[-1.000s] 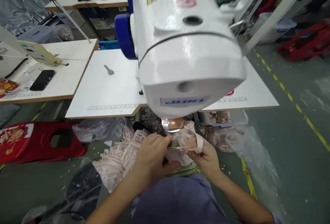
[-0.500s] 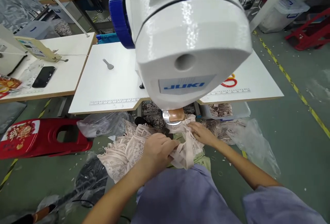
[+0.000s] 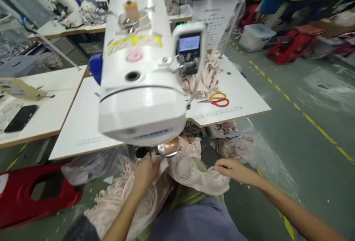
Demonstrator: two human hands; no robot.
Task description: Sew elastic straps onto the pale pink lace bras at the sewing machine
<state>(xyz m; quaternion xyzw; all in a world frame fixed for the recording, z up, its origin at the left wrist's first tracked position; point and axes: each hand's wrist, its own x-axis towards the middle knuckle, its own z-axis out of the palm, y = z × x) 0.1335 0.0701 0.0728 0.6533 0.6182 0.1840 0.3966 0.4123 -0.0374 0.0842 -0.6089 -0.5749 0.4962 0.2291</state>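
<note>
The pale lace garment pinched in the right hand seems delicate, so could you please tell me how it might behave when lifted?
The pale lace garment would probably flop, since it droops in a soft curve beside the right hand. It looks light, being thin fabric. Its openwork might snag if tugged.

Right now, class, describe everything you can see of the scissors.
The scissors have one yellow and one red handle loop, and short grey blades that look metallic and closed. They lie on the white tabletop, blades pointing left, close to pale fabric strips and the printed ruler. No one is holding them.
</note>
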